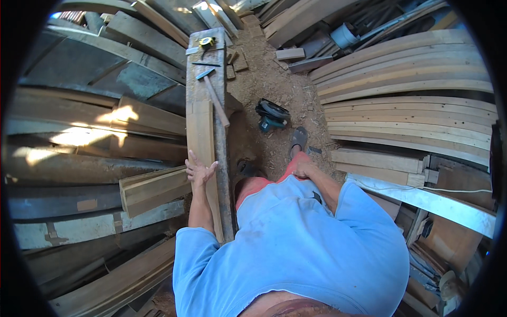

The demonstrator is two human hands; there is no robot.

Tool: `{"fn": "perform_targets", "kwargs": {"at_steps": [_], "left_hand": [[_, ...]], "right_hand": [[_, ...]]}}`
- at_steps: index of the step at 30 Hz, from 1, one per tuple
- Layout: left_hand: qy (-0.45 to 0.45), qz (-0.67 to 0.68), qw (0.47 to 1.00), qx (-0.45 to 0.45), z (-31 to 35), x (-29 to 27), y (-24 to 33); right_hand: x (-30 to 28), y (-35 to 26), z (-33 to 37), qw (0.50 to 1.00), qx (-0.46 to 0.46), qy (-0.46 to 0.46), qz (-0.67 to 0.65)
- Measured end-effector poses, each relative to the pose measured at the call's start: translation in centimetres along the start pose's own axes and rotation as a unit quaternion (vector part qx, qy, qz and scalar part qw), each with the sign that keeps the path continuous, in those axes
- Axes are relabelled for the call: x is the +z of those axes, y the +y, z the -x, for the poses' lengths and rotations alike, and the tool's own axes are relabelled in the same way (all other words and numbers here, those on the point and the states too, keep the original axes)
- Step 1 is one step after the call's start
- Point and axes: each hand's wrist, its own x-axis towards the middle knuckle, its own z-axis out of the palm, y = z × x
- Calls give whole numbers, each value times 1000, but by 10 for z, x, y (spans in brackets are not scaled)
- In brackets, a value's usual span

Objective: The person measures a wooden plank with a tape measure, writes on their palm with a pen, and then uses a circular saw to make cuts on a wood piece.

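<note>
Logged pale plank (200, 127) flat and lengthwise on narrow table (197, 87), toward near half. Found left hand (199, 171) above plank's left side, with fingers spread and grip wide; saw nothing held. Could not tell contact with wood. Found right hand (302, 168) down at red shorts (292, 168), near thigh; could not tell whether grip wide or narrow, with fingers partly hidden.

Recorded on table beyond plank, nearest first: hammer (214, 95), with handle angled back along plank's right side; dark thin stick (206, 64), crosswise; yellow tape measure (207, 41) at far end. Noted teal-and-black power tool (272, 114) on sawdust-strewn floor (303, 105), right of table. Noted short stacked boards (154, 191) just left of left hand, plus long curved-looking boards (406, 119) piled at right.
</note>
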Motion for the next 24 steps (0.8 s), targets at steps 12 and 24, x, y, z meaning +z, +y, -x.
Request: {"fn": "perform_targets", "kwargs": {"at_steps": [12,24], "left_hand": [[177,-96,973,109,14,47,34],[241,-120,924,271,-5,25,28]], "right_hand": [[-57,103,-58,985,-53,109,-123],[-100,36,-310,986,-105,97,-88]]}}
